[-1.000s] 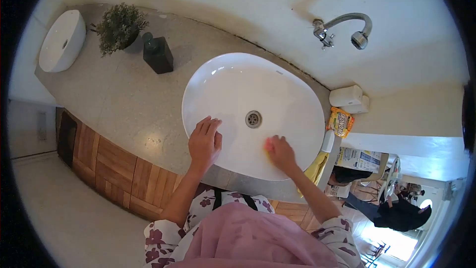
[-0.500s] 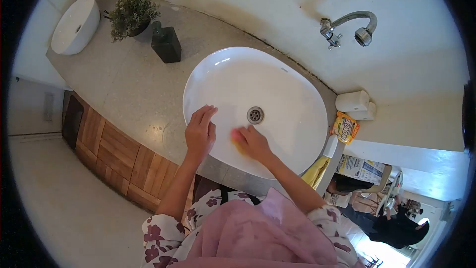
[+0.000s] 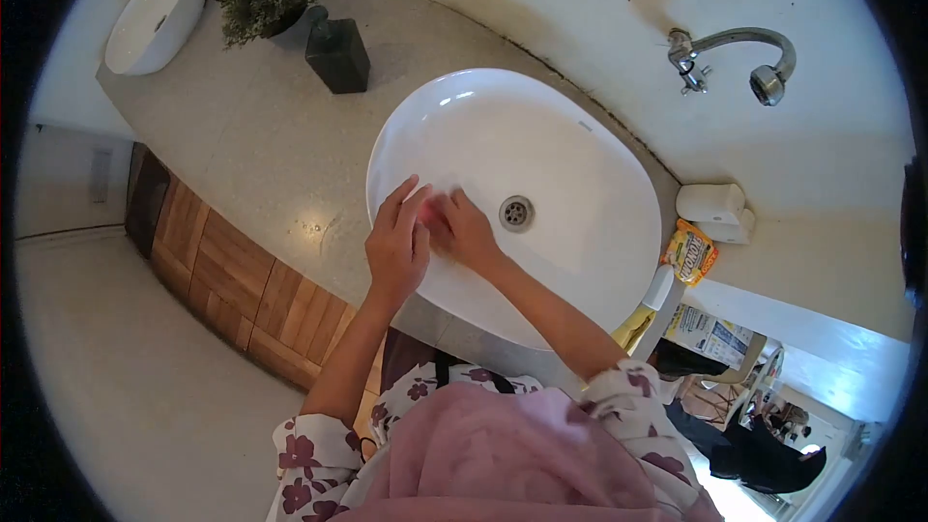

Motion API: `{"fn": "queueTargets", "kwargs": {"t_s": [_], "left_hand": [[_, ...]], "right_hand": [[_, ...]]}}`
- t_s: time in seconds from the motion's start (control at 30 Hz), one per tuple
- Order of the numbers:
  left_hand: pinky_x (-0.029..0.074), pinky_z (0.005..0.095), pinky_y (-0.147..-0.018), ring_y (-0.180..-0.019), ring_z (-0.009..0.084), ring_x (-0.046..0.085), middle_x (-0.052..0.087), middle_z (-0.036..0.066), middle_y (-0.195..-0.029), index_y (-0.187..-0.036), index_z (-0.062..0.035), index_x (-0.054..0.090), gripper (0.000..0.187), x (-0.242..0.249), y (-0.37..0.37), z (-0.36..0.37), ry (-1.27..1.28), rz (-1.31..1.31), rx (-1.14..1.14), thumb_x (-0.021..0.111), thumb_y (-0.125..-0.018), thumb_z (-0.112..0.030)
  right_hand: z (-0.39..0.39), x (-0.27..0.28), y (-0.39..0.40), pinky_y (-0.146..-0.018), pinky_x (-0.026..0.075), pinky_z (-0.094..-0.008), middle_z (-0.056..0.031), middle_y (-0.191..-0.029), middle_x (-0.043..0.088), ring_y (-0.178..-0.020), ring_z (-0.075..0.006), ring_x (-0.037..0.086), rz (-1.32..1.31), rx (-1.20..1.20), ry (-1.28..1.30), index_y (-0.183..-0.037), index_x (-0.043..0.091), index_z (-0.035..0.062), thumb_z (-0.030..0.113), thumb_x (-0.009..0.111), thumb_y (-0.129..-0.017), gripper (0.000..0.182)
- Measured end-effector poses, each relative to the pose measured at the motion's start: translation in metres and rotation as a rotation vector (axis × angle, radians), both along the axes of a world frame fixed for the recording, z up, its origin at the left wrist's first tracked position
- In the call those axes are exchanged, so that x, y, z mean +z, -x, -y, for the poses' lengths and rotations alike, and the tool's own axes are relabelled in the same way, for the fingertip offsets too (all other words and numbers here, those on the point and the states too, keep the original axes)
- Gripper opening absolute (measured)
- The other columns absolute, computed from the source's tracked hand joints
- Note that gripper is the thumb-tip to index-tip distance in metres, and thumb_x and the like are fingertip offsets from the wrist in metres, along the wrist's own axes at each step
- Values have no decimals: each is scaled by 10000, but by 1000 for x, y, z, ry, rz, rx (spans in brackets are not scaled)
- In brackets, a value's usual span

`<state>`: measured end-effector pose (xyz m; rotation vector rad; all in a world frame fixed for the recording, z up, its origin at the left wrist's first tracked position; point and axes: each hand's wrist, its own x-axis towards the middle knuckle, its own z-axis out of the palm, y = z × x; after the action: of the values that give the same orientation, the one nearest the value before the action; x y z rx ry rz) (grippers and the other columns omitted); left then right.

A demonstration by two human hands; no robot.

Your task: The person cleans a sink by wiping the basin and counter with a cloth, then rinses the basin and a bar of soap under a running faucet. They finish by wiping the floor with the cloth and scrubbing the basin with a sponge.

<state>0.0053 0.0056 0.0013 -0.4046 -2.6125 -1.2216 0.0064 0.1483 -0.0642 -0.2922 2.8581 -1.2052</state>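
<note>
Over the near left part of a white oval washbasin (image 3: 580, 261), my right hand (image 3: 471, 235) is closed around a small sponge (image 3: 432, 212). Only a blurred pinkish-red piece of it shows between my two hands; the fingers cover the rest. My left hand (image 3: 394, 249) is right beside it at the basin's left rim, fingers stretched and slightly apart, fingertips close to the sponge. A metal drain (image 3: 516, 214) lies in the basin floor, to the right of my right hand.
A wall tap (image 3: 768, 82) juts out at the upper right. Right of the basin are white rolls (image 3: 710, 203), a yellow packet (image 3: 690, 252) and a yellow cloth (image 3: 634, 329). A dark dispenser bottle (image 3: 338, 58), potted plant (image 3: 266, 0) and second basin (image 3: 159, 24) stand left. A person (image 3: 773, 452) is behind, lower right.
My right hand has moved up and left with the sponge, coming next to my left hand. The left hand's fingers have spread a little. The view has shifted slightly.
</note>
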Motion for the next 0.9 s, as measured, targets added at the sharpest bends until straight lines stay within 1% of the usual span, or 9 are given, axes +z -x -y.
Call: {"fn": "queueTargets", "kwargs": {"t_s": [0.07, 0.13, 0.23, 0.37, 0.43, 0.53, 0.63, 0.83, 0.9], "left_hand": [[534, 342, -804, -1099, 274, 594, 550, 127, -1286, -1224, -95, 580, 479, -3, 3, 1, 3, -13, 5, 514, -776, 63], [522, 355, -859, -1190, 302, 536, 512, 126, -1328, -1233, -100, 571, 484, -4, 3, 0, 21, -85, 26, 505, -782, 64], [506, 369, -892, -1247, 320, 485, 484, 122, -1354, -1226, -100, 572, 469, 2, 2, 0, 74, -121, 31, 500, -791, 60], [502, 371, -899, -1264, 316, 468, 483, 114, -1355, -1212, -97, 578, 448, -1, 0, -1, 67, -83, 18, 496, -798, 55], [506, 371, -885, -1263, 312, 472, 491, 112, -1347, -1204, -95, 579, 437, -1, 0, -1, 77, -76, 15, 492, -803, 55], [513, 364, -866, -1261, 303, 476, 500, 103, -1339, -1209, -100, 577, 439, -1, 0, -2, 70, -77, 15, 492, -806, 52], [516, 363, -857, -1256, 297, 482, 508, 96, -1333, -1211, -104, 576, 436, -1, 0, -2, 78, -58, 24, 497, -808, 44], [515, 375, -855, -1248, 301, 489, 514, 97, -1329, -1192, -101, 581, 414, 0, 0, -2, 87, -60, 23, 503, -810, 38], [514, 378, -853, -1245, 300, 492, 519, 97, -1325, -1191, -101, 582, 413, -1, 0, -2, 95, -55, 31, 505, -809, 39]], "right_hand": [[16, 11, 24, -635, 483, -448, -156, -914, 521, -808, -356, 582, -22, -43, 110, -963, 557, 73, 241, 629, -864, 208], [18, 18, 21, -670, 485, -452, -153, -925, 529, -814, -357, 581, 94, -75, 188, -1014, 568, 90, 265, 621, -866, 235], [1, 15, -25, -715, 484, -425, -136, -923, 547, -810, -324, 579, 246, 43, 263, -1066, 610, 114, 307, 620, -874, 272], [-51, 74, -81, -747, 470, -345, -94, -856, 594, -812, -238, 560, 507, 172, 292, -1132, 667, 167, 379, 625, -884, 329], [-93, 83, -114, -758, 467, -343, -77, -859, 593, -825, -232, 562, 626, 192, 194, -1160, 658, 182, 411, 629, -871, 369], [-147, 105, -147, -754, 467, -343, -69, -868, 575, -821, -233, 561, 619, 243, 176, -1149, 660, 190, 433, 627, -863, 376], [-153, 103, -155, -728, 474, -353, -76, -870, 559, -802, -245, 566, 546, 196, 6, -1138, 660, 197, 424, 622, -863, 358], [-47, 30, -81, -696, 482, -401, -115, -890, 539, -808, -303, 580, 257, 63, 49, -1083, 617, 156, 358, 600, -866, 297], [-16, 32, -57, -707, 489, -419, -125, -906, 534, -815, -319, 581, 179, 2, 7, -1119, 579, 152, 316, 596, -850, 316]]}}
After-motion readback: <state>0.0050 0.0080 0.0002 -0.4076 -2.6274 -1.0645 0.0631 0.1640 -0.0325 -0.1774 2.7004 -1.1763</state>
